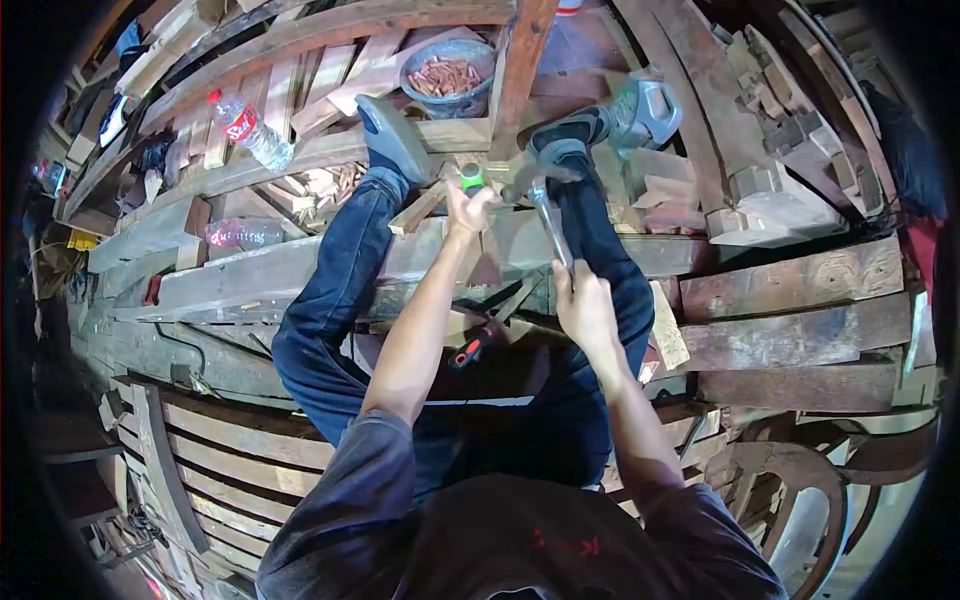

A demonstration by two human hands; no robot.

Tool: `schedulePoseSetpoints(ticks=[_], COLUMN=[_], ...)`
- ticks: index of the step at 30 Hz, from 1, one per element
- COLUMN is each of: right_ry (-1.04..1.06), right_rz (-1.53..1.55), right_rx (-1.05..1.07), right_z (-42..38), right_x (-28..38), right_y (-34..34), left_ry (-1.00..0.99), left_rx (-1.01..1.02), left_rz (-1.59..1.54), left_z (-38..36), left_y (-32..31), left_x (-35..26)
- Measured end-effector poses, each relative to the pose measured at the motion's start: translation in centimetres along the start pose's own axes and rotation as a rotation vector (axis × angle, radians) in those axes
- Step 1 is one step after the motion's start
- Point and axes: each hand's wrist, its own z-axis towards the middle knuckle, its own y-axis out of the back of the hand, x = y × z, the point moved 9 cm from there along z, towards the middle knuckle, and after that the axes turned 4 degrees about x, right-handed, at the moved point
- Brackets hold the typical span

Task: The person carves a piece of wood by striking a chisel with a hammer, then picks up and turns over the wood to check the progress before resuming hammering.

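Note:
My left hand (470, 210) is closed round a tool with a bright green handle (472, 177), held over the wood between my feet; its working end is hidden. In my right hand (587, 308) is a hammer (552, 222), gripped low on its metal shaft. The hammer's head points away from me, a little right of the green handle and overlapping my right lower leg in this view. Under my forearms, between my thighs, lies a tool with a red and black handle (472, 347).
A bucket (488, 98) of small wooden pieces stands beyond my feet. A plastic jug (655, 112) is by my right foot. To the left are a red-capped bottle (250, 132) and a lying bottle (243, 234). Timber beams (225, 278) and stacked planks (790, 335) surround me.

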Motion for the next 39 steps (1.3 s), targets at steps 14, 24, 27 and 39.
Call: schedulePoseSetpoints(ticks=[14, 24, 27, 39], right_ry=[-0.136, -0.115, -0.129, -0.148], right_rz=[-0.229, -0.253, -0.243, -0.223], right_rx=[0.263, 0.298, 0.302, 0.334], right_z=[-0.8, -0.5, -0.5, -0.5], right_x=[-6.9, -7.1, -7.1, -7.3], right_y=[-9.3, -9.4, -9.2, -9.3], left_ry=[0.025, -0.04, -0.076, 0.005], left_rx=[-0.04, -0.153, -0.116, -0.068], left_rz=[-0.402, -0.391, -0.393, -0.277], left_z=[-0.6, 0.9, 1.6, 1.3], left_y=[3.9, 5.7, 5.4, 3.0], left_x=[1.1, -0.5, -1.9, 0.3])
